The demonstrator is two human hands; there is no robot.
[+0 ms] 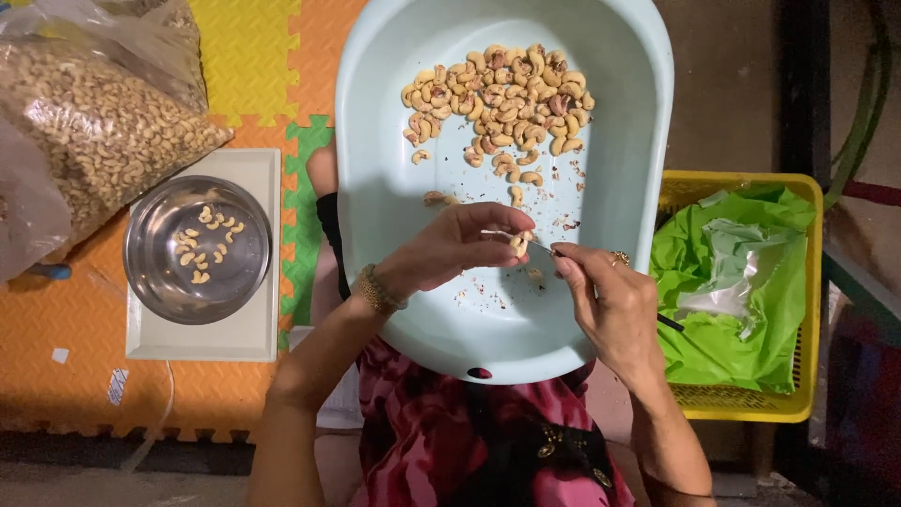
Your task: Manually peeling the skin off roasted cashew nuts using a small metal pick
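A pale blue plastic basin (375,188) rests on my lap and holds a pile of cashew nuts (507,99) at its far side, with bits of brown skin scattered around. Over the basin's middle, my left hand (450,249) pinches a single cashew nut (518,244) between thumb and fingers. My right hand (610,300), with a ring on it, holds a thin metal pick (544,249) whose tip touches that nut. A beaded bracelet sits on my left wrist.
A steel bowl (150,272) with several peeled cashews stands on a white scale (253,338) at the left. A big clear bag of cashews (94,122) lies at the upper left on foam mats. A yellow basket (807,394) lined with a green bag stands at the right.
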